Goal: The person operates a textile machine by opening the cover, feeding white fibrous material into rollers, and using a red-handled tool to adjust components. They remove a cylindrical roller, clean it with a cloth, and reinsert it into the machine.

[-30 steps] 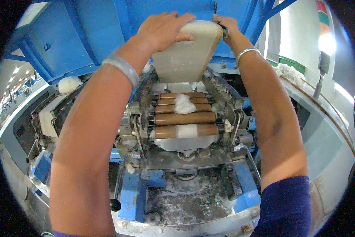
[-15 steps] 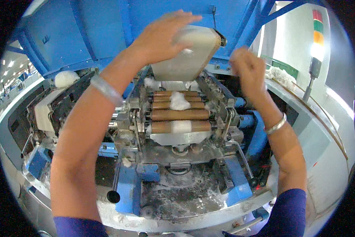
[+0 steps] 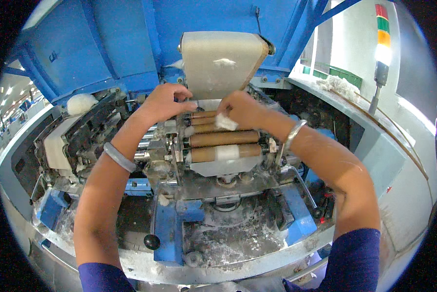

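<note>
Brown rollers [image 3: 223, 138] lie crosswise in the middle of the machine, one behind another. Over the rear ones, my right hand [image 3: 242, 109] is closed, fingers pinched at a tuft of white cotton fibre [image 3: 226, 122]. My left hand [image 3: 167, 103] hovers by the left end of the rear rollers, thumb and fingers apart, holding nothing I can see. Behind both hands rises a wide cream-coloured belt [image 3: 223, 61] with a little white fluff on its face. A white band of fibre [image 3: 226, 153] crosses the front roller.
A raised blue cover [image 3: 121, 39] stands behind. To the left is a similar roller unit with a cream belt [image 3: 57, 143]. Black-knobbed levers [image 3: 152, 242] stick up in front. On the right ledge lie white fluff [image 3: 342, 85] and a thin rod [image 3: 389, 136], near a signal light [image 3: 382, 34].
Both hands have come down from in front of and beside the cream belt to the rear rollers. My right hand has moved left and now grips the fibre tuft.
</note>
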A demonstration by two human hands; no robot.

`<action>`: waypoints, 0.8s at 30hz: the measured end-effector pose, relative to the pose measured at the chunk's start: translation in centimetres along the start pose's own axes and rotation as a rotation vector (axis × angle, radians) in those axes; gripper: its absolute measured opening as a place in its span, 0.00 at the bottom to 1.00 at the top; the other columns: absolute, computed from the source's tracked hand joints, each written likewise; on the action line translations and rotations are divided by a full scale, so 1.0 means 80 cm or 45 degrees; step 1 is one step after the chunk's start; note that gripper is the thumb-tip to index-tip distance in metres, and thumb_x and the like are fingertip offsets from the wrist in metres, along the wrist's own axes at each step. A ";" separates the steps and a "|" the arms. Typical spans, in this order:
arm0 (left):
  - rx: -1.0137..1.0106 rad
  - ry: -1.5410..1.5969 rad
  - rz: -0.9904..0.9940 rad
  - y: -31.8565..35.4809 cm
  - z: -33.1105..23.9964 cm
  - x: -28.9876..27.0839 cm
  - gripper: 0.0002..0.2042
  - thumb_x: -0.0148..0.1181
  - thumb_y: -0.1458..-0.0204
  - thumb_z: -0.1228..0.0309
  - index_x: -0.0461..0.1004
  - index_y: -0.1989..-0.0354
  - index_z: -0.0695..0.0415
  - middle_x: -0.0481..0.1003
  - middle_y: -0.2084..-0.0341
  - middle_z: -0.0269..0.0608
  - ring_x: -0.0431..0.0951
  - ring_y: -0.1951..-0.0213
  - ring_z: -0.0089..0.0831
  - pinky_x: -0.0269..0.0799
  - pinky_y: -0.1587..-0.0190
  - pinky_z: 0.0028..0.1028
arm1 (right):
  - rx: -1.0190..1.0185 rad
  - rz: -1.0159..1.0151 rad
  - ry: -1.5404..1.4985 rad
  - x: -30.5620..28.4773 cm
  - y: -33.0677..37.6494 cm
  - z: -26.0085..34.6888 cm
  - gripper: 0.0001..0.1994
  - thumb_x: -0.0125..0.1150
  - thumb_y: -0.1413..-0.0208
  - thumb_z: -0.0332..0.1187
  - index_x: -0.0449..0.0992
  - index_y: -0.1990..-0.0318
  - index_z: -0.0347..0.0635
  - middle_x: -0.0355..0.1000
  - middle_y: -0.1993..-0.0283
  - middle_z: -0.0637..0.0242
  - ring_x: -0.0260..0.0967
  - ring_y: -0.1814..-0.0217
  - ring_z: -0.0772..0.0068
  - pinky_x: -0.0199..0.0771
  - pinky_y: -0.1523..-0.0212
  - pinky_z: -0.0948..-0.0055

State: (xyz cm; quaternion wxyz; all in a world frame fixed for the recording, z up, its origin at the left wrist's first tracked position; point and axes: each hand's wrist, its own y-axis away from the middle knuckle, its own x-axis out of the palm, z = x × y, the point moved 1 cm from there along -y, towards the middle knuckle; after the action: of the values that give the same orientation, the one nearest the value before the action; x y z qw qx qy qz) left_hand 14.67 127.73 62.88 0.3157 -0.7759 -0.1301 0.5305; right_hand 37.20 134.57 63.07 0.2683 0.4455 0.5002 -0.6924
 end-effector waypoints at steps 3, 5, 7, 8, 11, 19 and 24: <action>-0.004 0.075 0.291 -0.013 0.001 0.007 0.23 0.68 0.60 0.55 0.78 0.60 0.59 0.78 0.67 0.44 0.77 0.63 0.32 0.71 0.60 0.29 | 0.100 0.339 -0.335 -0.057 0.033 0.021 0.11 0.58 0.50 0.33 0.79 0.61 0.39 0.76 0.72 0.64 0.72 0.72 0.78 0.71 0.73 0.76; 0.024 0.097 0.413 -0.021 0.000 0.014 0.22 0.67 0.59 0.56 0.77 0.59 0.60 0.79 0.66 0.45 0.77 0.62 0.31 0.71 0.59 0.29 | 0.318 1.044 -0.536 -0.065 0.083 0.044 0.14 0.59 0.49 0.40 0.79 0.60 0.40 0.77 0.68 0.65 0.73 0.70 0.77 0.72 0.73 0.75; 0.015 0.118 0.463 -0.026 0.002 0.022 0.20 0.65 0.56 0.58 0.77 0.59 0.60 0.79 0.67 0.45 0.77 0.63 0.30 0.71 0.59 0.28 | 0.562 1.812 -0.395 -0.063 0.124 0.064 0.18 0.61 0.48 0.47 0.79 0.60 0.41 0.77 0.65 0.66 0.73 0.68 0.76 0.74 0.72 0.73; -0.014 0.197 0.434 -0.026 0.005 0.026 0.19 0.64 0.55 0.60 0.77 0.59 0.61 0.79 0.67 0.44 0.77 0.63 0.29 0.71 0.59 0.27 | 0.529 1.861 -0.145 -0.066 0.133 0.068 0.23 0.60 0.49 0.54 0.80 0.62 0.41 0.76 0.65 0.67 0.73 0.69 0.74 0.73 0.73 0.74; -0.049 0.432 0.356 -0.026 0.013 0.032 0.13 0.57 0.49 0.67 0.77 0.59 0.61 0.79 0.67 0.40 0.77 0.64 0.24 0.70 0.58 0.24 | 0.460 1.217 -0.180 -0.062 0.105 0.066 0.22 0.57 0.47 0.53 0.80 0.67 0.40 0.76 0.70 0.64 0.72 0.71 0.74 0.71 0.74 0.72; -0.215 0.631 0.195 -0.010 0.020 0.028 0.10 0.50 0.49 0.76 0.75 0.61 0.64 0.79 0.69 0.38 0.76 0.64 0.21 0.69 0.60 0.21 | 0.006 0.158 0.307 0.107 -0.054 0.041 0.14 0.55 0.51 0.40 0.78 0.73 0.38 0.73 0.74 0.52 0.72 0.69 0.52 0.71 0.65 0.56; -0.190 0.618 0.117 -0.011 0.017 0.029 0.10 0.51 0.51 0.80 0.75 0.62 0.64 0.79 0.70 0.39 0.77 0.65 0.23 0.70 0.58 0.22 | -0.255 -0.007 -0.111 0.075 -0.036 0.048 0.07 0.61 0.57 0.31 0.78 0.75 0.36 0.75 0.73 0.57 0.73 0.72 0.61 0.72 0.68 0.62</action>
State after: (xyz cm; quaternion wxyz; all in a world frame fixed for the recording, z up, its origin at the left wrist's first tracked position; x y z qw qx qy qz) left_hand 14.50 130.10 61.42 0.2551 -0.9068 -0.0540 0.3313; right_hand 30.75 132.43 59.46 0.3310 0.3846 0.5560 -0.6583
